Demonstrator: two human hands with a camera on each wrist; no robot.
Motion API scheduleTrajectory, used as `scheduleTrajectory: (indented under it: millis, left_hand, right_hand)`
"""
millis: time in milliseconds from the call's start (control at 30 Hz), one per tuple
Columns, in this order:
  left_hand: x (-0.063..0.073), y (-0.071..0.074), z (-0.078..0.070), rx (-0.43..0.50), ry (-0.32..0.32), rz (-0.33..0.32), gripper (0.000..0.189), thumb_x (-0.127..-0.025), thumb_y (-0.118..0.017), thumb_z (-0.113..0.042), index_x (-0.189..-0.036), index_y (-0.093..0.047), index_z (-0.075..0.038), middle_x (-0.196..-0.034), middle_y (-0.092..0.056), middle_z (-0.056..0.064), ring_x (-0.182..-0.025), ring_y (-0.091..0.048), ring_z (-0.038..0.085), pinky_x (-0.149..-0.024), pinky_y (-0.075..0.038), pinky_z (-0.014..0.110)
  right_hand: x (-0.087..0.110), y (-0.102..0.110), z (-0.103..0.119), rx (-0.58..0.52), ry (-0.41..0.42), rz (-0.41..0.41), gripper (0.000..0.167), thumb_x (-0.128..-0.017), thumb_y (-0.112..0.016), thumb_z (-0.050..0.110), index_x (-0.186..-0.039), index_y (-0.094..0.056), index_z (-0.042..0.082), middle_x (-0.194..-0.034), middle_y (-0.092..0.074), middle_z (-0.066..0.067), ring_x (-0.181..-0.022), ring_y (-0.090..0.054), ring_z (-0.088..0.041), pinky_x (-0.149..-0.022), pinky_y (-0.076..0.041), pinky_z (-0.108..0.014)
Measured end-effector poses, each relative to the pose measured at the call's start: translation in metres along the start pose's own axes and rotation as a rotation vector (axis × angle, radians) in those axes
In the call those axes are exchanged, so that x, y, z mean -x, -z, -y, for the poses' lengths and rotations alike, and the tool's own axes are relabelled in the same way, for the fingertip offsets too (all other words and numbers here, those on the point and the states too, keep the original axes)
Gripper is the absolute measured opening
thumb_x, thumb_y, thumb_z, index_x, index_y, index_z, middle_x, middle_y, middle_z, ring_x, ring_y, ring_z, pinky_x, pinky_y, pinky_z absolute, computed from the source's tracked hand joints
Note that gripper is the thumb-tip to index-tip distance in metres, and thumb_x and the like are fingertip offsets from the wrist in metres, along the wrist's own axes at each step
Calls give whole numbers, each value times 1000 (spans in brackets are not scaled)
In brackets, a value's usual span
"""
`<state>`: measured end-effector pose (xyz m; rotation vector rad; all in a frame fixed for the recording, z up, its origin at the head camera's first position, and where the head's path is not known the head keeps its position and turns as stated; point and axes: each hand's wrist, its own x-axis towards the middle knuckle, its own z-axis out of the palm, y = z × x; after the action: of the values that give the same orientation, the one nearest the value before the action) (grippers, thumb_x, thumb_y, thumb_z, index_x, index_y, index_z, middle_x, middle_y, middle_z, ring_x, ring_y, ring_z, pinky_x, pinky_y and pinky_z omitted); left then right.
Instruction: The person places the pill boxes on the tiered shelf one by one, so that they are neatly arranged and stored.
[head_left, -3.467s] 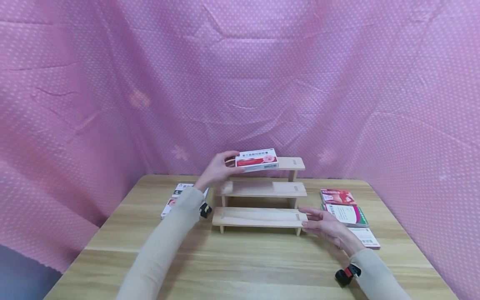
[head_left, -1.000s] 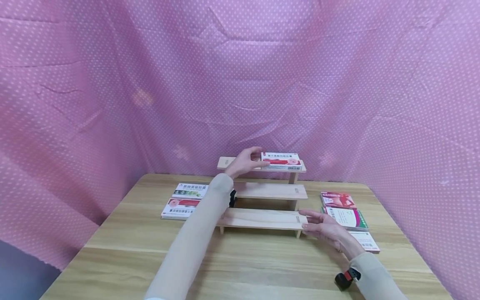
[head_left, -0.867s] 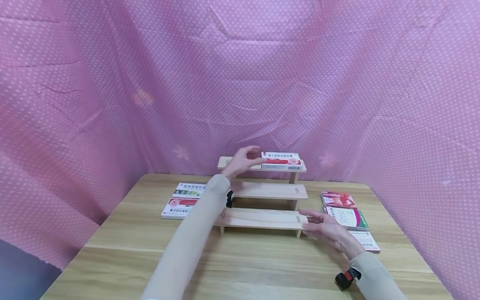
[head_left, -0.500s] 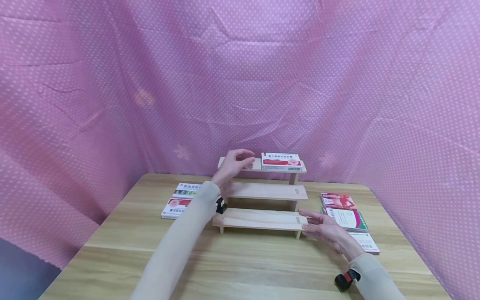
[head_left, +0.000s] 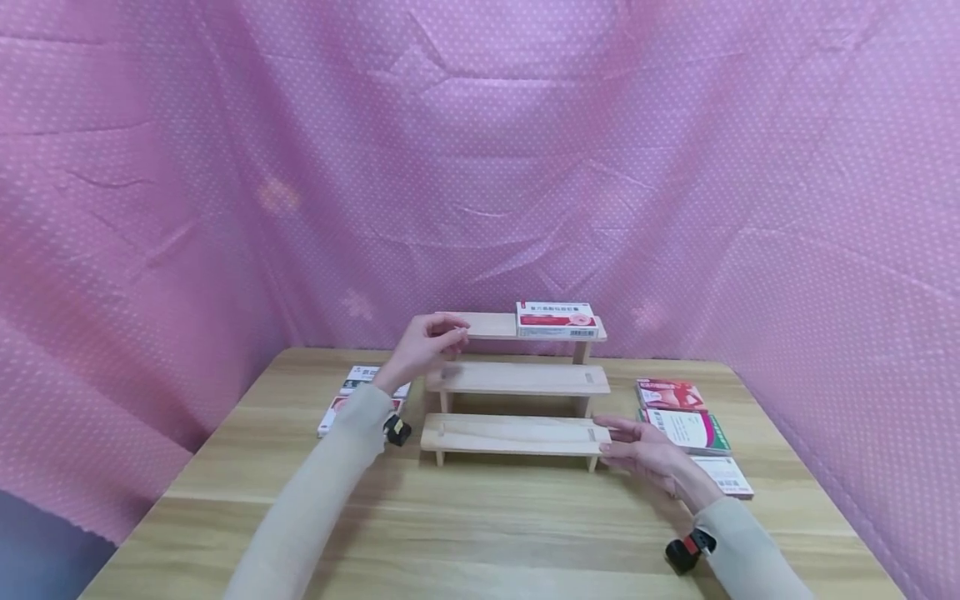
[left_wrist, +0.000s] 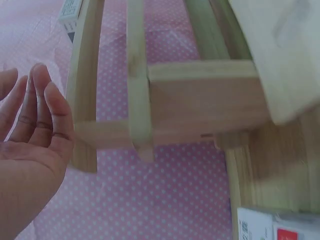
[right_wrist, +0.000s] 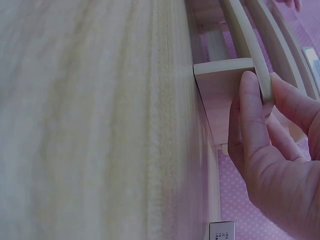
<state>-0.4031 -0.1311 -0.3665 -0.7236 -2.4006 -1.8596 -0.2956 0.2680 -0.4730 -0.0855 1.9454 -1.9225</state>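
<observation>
A three-tier wooden display stand [head_left: 517, 379] stands on the table. On the right half of its top tier lies a white and red medicine box [head_left: 555, 321], label up. My left hand [head_left: 420, 348], fingers loosely bent and holding nothing, hovers by the left end of the top tier. The left wrist view shows the same hand [left_wrist: 40, 135] with its palm bare, beside the tier ends. My right hand [head_left: 651, 460] grips the right end of the lowest tier. In the right wrist view, thumb and fingers [right_wrist: 253, 115] pinch that board from both faces.
Left of the stand lie a white and green medicine box [head_left: 363, 374] and a white and red one [head_left: 328, 417], partly behind my left arm. At the right are a red box [head_left: 671, 394], a white and green box [head_left: 682, 429] and a white box [head_left: 726, 477]. A pink dotted curtain [head_left: 480, 167] hangs behind.
My left hand carried the white and red medicine box rightward along the top tier, let it go there, then drew back left. My right hand has kept its grip on the lowest tier.
</observation>
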Motion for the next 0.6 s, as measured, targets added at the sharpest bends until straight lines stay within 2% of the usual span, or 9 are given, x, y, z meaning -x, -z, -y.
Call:
scheduleTrajectory:
  millis: [100, 233, 333, 533, 600]
  left_hand:
    - [9, 9, 7, -40, -2, 35, 30, -94, -66, -24, -116, -68, -5, -102, -71, 22, -79, -67, 18, -74, -61, 39]
    - [22, 24, 18, -54, 19, 70, 35, -94, -66, -27, -120, -66, -4, -105, -70, 25, -80, -68, 18, -76, -61, 41]
    - [31, 35, 27, -45, 41, 65, 37, -93, -67, -26, -122, -65, -2, -105, -71, 22, -83, -70, 20, -79, -61, 41]
    - [44, 55, 41, -84, 26, 67, 40, -95, -65, -23, -125, -61, 4, -106, -72, 20, -89, -71, 21, -78, -61, 39]
    - [48, 60, 44, -93, 42, 69, 41, -95, -65, -24, -126, -60, 3, -107, -72, 18, -89, -70, 19, -79, -61, 38]
  right_hand:
    - [-1, 0, -1, -37, 1, 5, 64, -92, -66, 7, -149, -38, 5, -147, -40, -25, -110, -63, -18, -99, -55, -37]
    - [-2, 0, -1, -39, 2, 13, 64, -92, -65, 5, -150, -37, 4, -142, -47, -21, -110, -63, -18, -99, -55, -37]
    - [-3, -1, 0, -33, 4, 24, 64, -93, -64, 5, -150, -36, 4, -140, -49, -20, -111, -63, -19, -100, -54, -37]
    - [-5, 0, -1, -34, 1, 12, 65, -92, -66, 5, -150, -37, 4, -141, -48, -20, -111, -63, -20, -99, -55, -36]
    - [-5, 1, -2, -37, 1, 7, 65, -91, -66, 5, -149, -37, 4, -141, -48, -21, -111, -63, -20, -99, -55, -36]
